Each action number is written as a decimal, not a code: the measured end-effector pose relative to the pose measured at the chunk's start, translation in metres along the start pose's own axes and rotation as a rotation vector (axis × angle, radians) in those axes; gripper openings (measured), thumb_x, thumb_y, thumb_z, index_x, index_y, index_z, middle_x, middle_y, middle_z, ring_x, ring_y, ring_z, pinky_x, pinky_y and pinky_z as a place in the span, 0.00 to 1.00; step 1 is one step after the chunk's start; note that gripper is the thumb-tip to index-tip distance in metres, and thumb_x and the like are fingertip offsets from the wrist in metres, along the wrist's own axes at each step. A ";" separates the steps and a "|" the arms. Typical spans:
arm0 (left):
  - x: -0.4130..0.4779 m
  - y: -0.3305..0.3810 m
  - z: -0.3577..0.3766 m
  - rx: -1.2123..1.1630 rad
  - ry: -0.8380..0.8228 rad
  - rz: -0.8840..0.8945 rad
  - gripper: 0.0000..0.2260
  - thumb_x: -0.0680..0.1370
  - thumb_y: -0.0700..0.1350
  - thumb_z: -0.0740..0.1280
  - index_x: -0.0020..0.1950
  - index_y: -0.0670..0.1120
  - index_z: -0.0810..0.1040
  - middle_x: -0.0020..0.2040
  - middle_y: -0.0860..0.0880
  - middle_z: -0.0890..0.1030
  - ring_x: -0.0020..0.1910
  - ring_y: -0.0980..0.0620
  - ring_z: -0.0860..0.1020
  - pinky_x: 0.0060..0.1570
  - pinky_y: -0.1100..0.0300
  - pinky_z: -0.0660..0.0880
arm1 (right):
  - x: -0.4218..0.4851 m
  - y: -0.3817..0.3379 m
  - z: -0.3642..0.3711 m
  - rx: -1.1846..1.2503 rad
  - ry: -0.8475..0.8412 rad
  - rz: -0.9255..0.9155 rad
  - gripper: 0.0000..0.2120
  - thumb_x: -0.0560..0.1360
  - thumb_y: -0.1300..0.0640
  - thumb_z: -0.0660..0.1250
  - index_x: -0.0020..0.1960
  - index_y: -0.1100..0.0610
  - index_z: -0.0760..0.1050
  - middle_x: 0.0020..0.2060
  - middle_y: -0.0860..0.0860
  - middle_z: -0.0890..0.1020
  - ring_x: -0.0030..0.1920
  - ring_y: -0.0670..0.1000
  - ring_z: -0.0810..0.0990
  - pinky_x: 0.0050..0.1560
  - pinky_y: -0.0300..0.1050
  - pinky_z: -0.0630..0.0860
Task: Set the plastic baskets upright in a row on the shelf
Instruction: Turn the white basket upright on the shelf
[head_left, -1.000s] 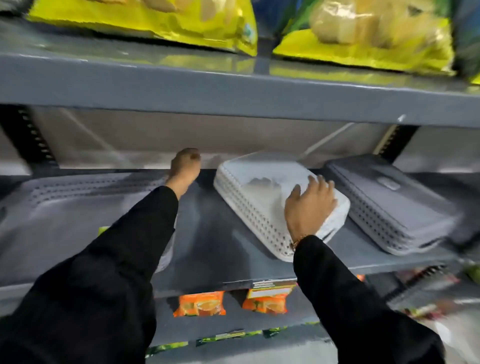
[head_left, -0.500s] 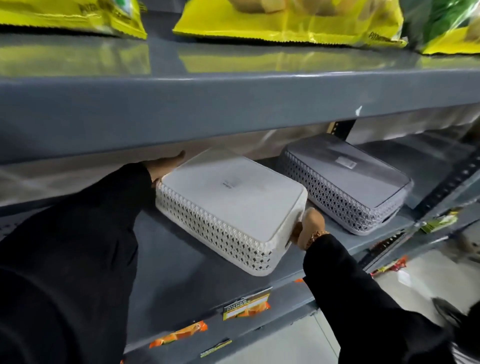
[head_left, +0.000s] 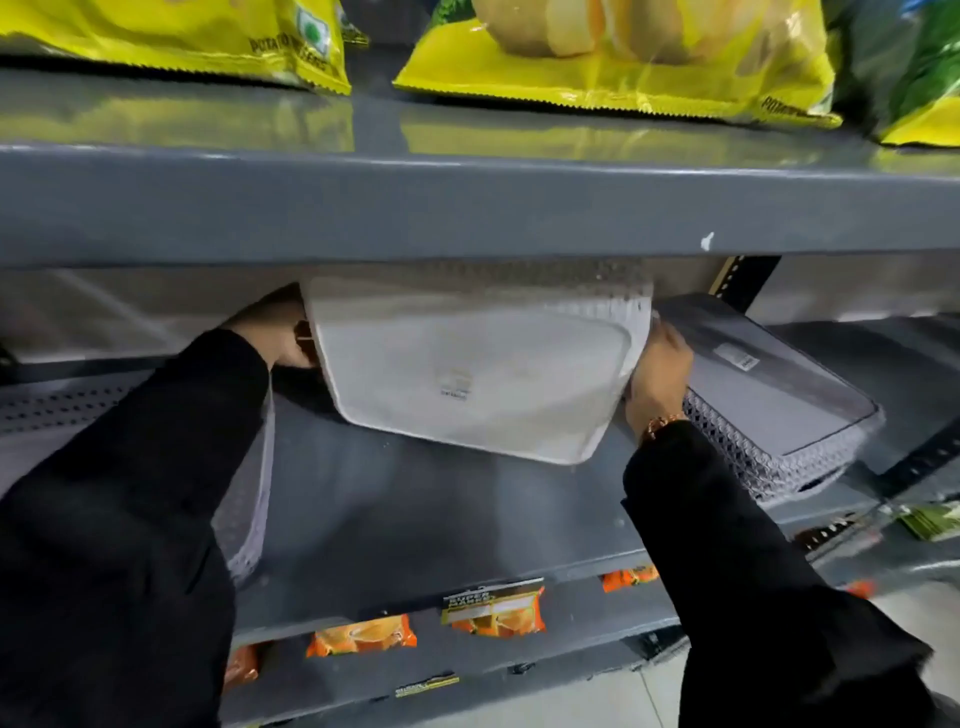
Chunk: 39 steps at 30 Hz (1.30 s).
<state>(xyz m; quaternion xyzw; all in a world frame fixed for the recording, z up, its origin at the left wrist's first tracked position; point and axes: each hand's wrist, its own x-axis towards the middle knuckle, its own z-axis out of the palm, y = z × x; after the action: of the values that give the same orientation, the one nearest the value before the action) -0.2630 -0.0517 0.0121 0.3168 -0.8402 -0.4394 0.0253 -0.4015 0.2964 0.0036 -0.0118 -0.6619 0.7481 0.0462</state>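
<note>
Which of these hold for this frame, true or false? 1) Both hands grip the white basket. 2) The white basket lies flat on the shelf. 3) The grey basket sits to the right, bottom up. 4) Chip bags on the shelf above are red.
1) True: the left hand and right hand hold opposite ends of the white basket.
2) False: it is lifted and tilted, its flat base facing the camera, clear of the shelf.
3) True: the grey basket rests upside down beside the right hand.
4) False: the chip bags are yellow.
</note>
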 end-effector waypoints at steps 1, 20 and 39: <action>-0.010 0.006 0.000 -0.137 0.004 -0.042 0.21 0.70 0.32 0.73 0.62 0.40 0.77 0.56 0.45 0.79 0.59 0.50 0.75 0.60 0.56 0.71 | 0.003 0.000 -0.001 0.009 -0.059 0.002 0.13 0.78 0.58 0.59 0.36 0.56 0.74 0.31 0.48 0.81 0.32 0.46 0.78 0.39 0.41 0.73; -0.099 0.001 0.018 -0.442 -0.090 -0.458 0.40 0.79 0.64 0.47 0.74 0.29 0.54 0.73 0.30 0.62 0.71 0.35 0.66 0.65 0.44 0.67 | -0.002 0.008 -0.007 -0.214 -0.425 0.403 0.27 0.80 0.53 0.55 0.72 0.70 0.60 0.71 0.68 0.60 0.70 0.70 0.61 0.69 0.69 0.58; -0.052 0.123 0.180 -0.322 0.227 0.071 0.11 0.70 0.51 0.62 0.31 0.47 0.72 0.42 0.42 0.77 0.43 0.47 0.75 0.47 0.55 0.73 | 0.033 -0.009 -0.119 -0.064 0.447 -0.042 0.14 0.77 0.64 0.58 0.61 0.61 0.74 0.54 0.54 0.76 0.55 0.51 0.75 0.56 0.37 0.68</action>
<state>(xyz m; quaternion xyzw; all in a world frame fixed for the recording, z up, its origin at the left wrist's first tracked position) -0.3422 0.1585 0.0071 0.3262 -0.7615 -0.5284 0.1857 -0.4240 0.4180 -0.0006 -0.1648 -0.6587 0.7044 0.2070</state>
